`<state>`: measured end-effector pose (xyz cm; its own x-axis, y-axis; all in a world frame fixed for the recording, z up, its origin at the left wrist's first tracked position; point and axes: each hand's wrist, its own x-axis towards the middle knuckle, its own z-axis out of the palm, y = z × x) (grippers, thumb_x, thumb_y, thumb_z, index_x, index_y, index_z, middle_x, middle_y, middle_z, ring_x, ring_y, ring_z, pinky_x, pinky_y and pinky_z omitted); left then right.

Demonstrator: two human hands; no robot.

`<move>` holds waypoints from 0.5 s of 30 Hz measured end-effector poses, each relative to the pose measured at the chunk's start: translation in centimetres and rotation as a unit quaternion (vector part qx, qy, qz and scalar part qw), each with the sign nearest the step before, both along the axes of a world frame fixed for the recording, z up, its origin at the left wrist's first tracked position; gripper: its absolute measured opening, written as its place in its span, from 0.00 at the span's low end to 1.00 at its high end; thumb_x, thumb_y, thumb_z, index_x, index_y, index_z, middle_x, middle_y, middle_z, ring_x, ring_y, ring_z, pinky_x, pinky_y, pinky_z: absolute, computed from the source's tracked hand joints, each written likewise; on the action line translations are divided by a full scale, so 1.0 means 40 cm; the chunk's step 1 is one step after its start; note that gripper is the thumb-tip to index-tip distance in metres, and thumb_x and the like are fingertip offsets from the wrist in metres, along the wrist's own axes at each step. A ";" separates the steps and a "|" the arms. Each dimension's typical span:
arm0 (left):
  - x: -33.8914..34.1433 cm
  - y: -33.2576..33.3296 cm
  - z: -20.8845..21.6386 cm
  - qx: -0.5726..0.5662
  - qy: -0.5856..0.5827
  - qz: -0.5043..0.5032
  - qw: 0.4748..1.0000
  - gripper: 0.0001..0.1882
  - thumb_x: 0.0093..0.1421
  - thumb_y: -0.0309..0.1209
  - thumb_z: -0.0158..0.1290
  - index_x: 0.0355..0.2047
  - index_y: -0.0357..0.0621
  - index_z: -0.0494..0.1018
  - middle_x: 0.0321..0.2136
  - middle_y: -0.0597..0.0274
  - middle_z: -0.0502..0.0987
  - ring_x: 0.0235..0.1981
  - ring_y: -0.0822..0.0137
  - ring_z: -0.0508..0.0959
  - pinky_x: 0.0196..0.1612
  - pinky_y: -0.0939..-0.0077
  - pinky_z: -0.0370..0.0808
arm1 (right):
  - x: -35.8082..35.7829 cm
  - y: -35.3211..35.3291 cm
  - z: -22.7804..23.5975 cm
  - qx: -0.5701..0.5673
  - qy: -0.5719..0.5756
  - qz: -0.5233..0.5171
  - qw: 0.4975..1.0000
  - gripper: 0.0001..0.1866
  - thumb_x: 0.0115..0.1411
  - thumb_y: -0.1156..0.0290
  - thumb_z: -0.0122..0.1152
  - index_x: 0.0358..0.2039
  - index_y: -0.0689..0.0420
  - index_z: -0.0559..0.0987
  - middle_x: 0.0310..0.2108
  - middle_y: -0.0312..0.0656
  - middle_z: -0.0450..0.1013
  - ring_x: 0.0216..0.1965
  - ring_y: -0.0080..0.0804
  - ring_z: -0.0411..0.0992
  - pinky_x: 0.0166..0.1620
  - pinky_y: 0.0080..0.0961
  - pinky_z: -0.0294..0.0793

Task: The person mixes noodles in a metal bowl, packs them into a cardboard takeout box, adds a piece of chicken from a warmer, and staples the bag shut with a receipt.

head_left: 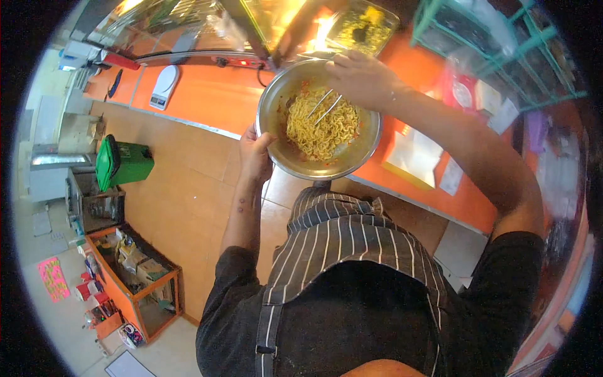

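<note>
A wide steel mixing bowl (369,141) is held in front of me at the edge of the orange counter. My left hand (254,152) grips its left rim, thumb over the edge. Yellow curly noodles (317,132) lie inside, with reddish bits on the bowl's wall. Above the bowl's far right side, my right hand (359,80) is closed on metal tongs (328,111). Their two slim arms reach down into the noodles, slightly apart. The upper end of the tongs is hidden by my fingers.
Behind the bowl sits a clear tub (363,30) of yellow and green food, beside a lit glass display case (188,31). A white kitchen scale (164,87) is on the left counter. Green rack (496,53) stands far right; a green bin (125,163) stands left.
</note>
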<state>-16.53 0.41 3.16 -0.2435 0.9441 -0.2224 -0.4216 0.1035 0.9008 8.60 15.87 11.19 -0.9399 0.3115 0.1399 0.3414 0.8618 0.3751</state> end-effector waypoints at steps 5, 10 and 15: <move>0.206 0.006 -0.008 0.023 0.047 0.004 0.999 0.14 0.55 0.16 0.47 0.42 0.33 0.74 0.37 0.60 0.79 0.34 0.72 0.78 0.40 0.77 0.76 | 0.253 -0.119 0.157 -0.086 -0.078 -0.180 0.977 0.07 0.59 0.66 0.59 0.38 0.49 0.79 0.38 0.39 0.75 0.43 0.36 0.78 0.46 0.37 0.77; 0.371 0.007 -0.028 0.068 0.073 -0.013 0.995 0.13 0.57 0.15 0.45 0.40 0.35 0.75 0.31 0.66 0.77 0.28 0.78 0.74 0.32 0.82 0.71 | 0.486 -0.248 0.126 -0.205 -0.015 -0.356 0.912 0.12 0.64 0.63 0.58 0.46 0.51 0.77 0.37 0.43 0.76 0.39 0.44 0.79 0.41 0.43 0.79; 0.506 0.017 -0.052 0.083 0.101 -0.014 0.991 0.12 0.57 0.16 0.45 0.39 0.35 0.75 0.29 0.69 0.76 0.27 0.80 0.73 0.31 0.82 0.70 | 0.566 -0.358 -0.063 -0.349 0.115 -0.320 0.873 0.15 0.64 0.62 0.58 0.49 0.51 0.78 0.38 0.46 0.78 0.40 0.49 0.78 0.43 0.46 0.78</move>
